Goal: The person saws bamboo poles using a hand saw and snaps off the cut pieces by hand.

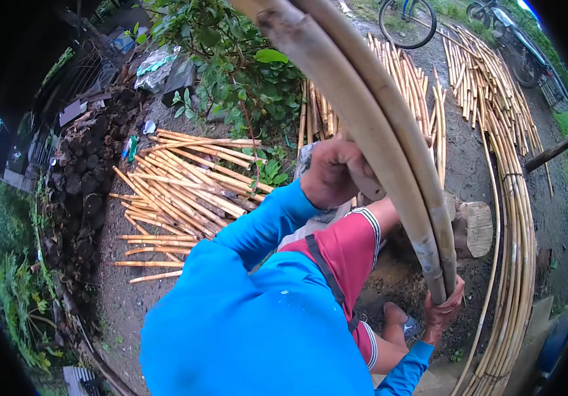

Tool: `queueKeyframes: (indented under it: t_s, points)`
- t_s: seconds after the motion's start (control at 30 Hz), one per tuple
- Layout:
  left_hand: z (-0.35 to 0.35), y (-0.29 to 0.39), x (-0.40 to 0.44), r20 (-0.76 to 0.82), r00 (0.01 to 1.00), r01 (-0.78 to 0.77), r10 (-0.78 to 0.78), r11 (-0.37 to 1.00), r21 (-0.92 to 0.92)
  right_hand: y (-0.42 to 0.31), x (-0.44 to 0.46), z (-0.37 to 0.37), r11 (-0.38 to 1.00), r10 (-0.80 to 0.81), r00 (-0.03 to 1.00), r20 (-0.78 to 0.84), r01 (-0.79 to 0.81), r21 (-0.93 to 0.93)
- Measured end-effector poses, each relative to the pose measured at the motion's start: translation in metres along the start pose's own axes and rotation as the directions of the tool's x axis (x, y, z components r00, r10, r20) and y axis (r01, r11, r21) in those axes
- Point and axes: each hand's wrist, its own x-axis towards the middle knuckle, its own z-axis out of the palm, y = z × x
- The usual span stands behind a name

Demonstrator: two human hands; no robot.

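Two thick bamboo poles [389,142] slant across the view, close to my head at the top and lower at the right. My left hand [333,173] is closed against their left side; the poles hide part of its fingers. Around the lower ends of the poles, my right hand [443,307] is wrapped, with its fingers at the right side. Just right of the poles lies a cut log [474,230] with its pale sawn face showing. My knee, in red shorts [347,254], is bent beneath the poles.
Cut bamboo pieces [185,188] lie in a loose pile on the left. Long bundled bamboo poles [515,231] stretch along the right, and more short bamboo pieces [488,82] are spread behind. A leafy bush [231,72], dark stacked logs [86,178] and a bicycle wheel [407,20] stand around.
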Motion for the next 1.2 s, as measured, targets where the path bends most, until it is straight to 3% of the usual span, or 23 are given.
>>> queueKeyframes:
  t_s: [0.17,0.2,0.27,0.33,0.47,0.63,0.8,0.87,0.97,1.07,1.2]
  points:
    - [-0.072,0.036,-0.058,-0.028,0.995,-0.101,0.100,0.994,-0.036,-0.049,0.055,-0.005,0.987,-0.157,0.980,0.125,0.160,-0.016]
    - [-0.083,0.044,-0.067,-0.087,0.989,-0.126,0.123,0.991,-0.034,-0.059,0.067,-0.005,0.974,-0.214,0.968,0.128,0.221,-0.043]
    - [-0.101,0.062,-0.082,-0.364,0.922,-0.152,0.131,0.988,-0.029,-0.088,0.091,-0.005,0.962,-0.253,0.954,0.160,0.266,-0.064]
    - [-0.133,0.076,-0.098,-0.356,0.922,-0.213,0.152,0.967,-0.140,-0.121,0.109,0.000,0.945,-0.295,0.937,0.188,0.315,-0.084]
    - [-0.198,0.088,-0.134,-0.609,0.750,-0.400,0.258,0.910,-0.108,-0.185,0.125,0.025,0.894,-0.404,0.856,0.321,0.443,-0.057]
    - [-0.300,0.063,-0.205,-0.903,0.370,-0.469,0.219,0.883,0.023,-0.233,0.111,0.063,0.883,-0.413,0.754,0.511,0.468,0.023]
    - [-0.359,0.034,-0.259,-0.960,0.253,-0.467,0.119,0.884,-0.013,-0.246,0.091,0.101,0.927,-0.303,0.600,0.740,0.365,0.084]
    - [-0.362,0.031,-0.268,-0.981,0.186,-0.479,0.051,0.877,-0.045,-0.254,0.084,0.114,0.925,-0.307,0.577,0.757,0.367,0.095]
    - [-0.374,0.046,-0.279,-0.984,0.169,-0.474,0.052,0.880,-0.035,-0.272,0.075,0.127,0.935,-0.312,0.571,0.760,0.328,0.137]
    - [-0.389,0.083,-0.280,-0.987,0.112,-0.485,0.119,0.873,0.051,-0.294,0.074,0.145,0.943,-0.305,0.548,0.779,0.285,0.169]
    - [-0.430,0.151,-0.288,-0.954,-0.033,-0.492,0.298,0.826,0.275,-0.337,0.073,0.190,0.908,-0.420,0.537,0.732,0.255,0.333]
